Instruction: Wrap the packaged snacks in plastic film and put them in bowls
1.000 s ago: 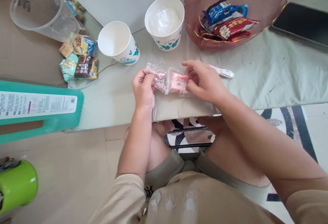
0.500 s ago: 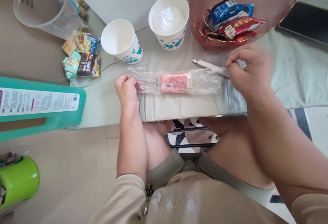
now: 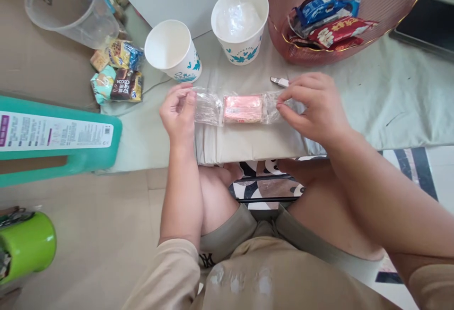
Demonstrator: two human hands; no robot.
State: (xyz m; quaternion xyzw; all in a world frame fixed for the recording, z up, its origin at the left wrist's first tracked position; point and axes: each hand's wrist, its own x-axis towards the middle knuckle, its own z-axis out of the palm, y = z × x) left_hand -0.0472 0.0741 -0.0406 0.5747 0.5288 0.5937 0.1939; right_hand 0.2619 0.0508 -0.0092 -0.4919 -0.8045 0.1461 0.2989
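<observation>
A small pink packet (image 3: 243,108) lies near the table's front edge inside a clear plastic wrapper (image 3: 207,107), which stretches out on both sides of it. My left hand (image 3: 178,111) is closed on the wrapper's left end, thumb against the fingers. On the opposite side, the thumb and forefinger of my right hand (image 3: 312,104) pinch the wrapper close to the packet. Just behind my right hand is the tip of a slim white tool (image 3: 280,81); the hand covers the rest of it.
Behind the wrapper stand two paper cups, an upright-looking one (image 3: 177,71) and one holding clear plastic (image 3: 244,47). A pink bowl (image 3: 386,12) holds snack packets, with a phone (image 3: 425,26) beside it. Leftward are snacks (image 3: 126,84), a clear tub (image 3: 71,3) and a green jug (image 3: 95,159).
My right hand has moved left along the wrapper, closer to the packet. The packet has turned, so its barcode no longer shows. The white tool is now mostly covered.
</observation>
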